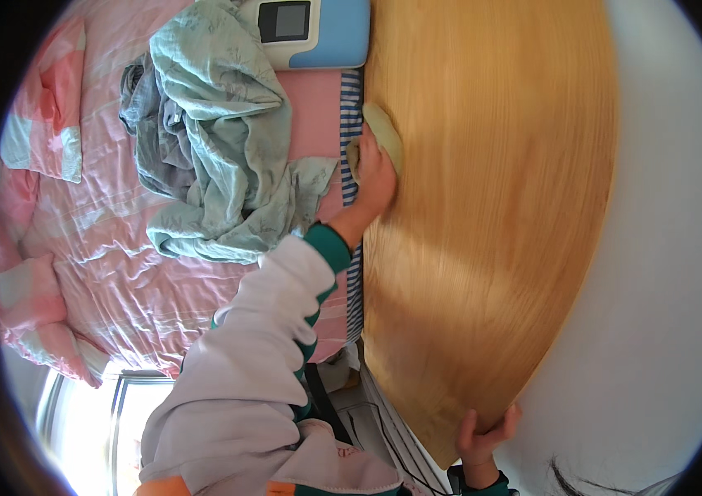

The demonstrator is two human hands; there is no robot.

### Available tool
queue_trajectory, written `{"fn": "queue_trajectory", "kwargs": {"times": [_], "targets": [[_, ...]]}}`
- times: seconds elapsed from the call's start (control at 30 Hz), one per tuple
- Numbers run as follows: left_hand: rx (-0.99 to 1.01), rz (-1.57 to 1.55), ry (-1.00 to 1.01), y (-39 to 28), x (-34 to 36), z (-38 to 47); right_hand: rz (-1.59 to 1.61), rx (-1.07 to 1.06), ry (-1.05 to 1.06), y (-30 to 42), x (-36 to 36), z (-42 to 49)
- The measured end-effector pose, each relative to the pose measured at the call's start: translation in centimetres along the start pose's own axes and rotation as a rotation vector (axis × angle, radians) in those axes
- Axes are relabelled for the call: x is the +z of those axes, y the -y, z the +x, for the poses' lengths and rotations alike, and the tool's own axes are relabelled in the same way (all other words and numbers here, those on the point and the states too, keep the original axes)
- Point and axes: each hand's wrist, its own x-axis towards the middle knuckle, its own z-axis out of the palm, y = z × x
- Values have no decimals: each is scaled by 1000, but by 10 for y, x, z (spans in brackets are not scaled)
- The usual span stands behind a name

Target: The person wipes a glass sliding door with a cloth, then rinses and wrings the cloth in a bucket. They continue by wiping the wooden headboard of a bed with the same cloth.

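Observation:
My left hand (380, 177) grips a folded pale olive cloth (387, 137), which rests against the lower edge of a wooden headboard (499, 155). This spot is where the headboard meets the bed's blue-and-white striped edge (351, 118). The fingertips are partly hidden by the cloth. At the bottom right, my right hand (484, 440) clasps the near corner of the headboard, thumb on its front face and fingers around the outer edge. My left arm, in a pale sleeve with a green cuff (329, 247), reaches across the near side of the bed.
Crumpled light-green fabric (227, 136) and grey clothing (168, 146) lie on the pink bedding (140, 279). A blue and cream device with a screen (329, 37) sits against the headboard. Black cables (382, 421) run below its near end. A white wall (654, 248) stands behind; a window (103, 421) is lower left.

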Motion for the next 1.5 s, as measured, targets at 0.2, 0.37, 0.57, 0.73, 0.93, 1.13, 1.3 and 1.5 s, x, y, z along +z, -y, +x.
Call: {"fn": "queue_trajectory", "kwargs": {"times": [0.2, 0.37, 0.57, 0.73, 0.93, 1.13, 1.3, 1.5], "targets": [[484, 110, 47, -53, 13, 19, -49, 14, -21, -1, -1, 0], [289, 30, -46, -7, 17, 129, -44, 5, -33, -3, 0, -2], [106, 88, -58, 61, 22, 72, -50, -10, -56, -3, 1, 0], [95, 71, 11, -18, 13, -10, -50, 0, -36, 1, -1, 2], [539, 33, 146, -193, 28, -50, -89, -12, -37, 7, -1, 8], [642, 5, 327, -208, 13, -143, -76, -14, -62, 11, -2, 11], [626, 85, 580, -149, -14, -242, -39, -28, -116, 12, -1, 11], [918, 78, 493, -114, -11, -191, -49, -4, -160, 13, 0, 12]]}}
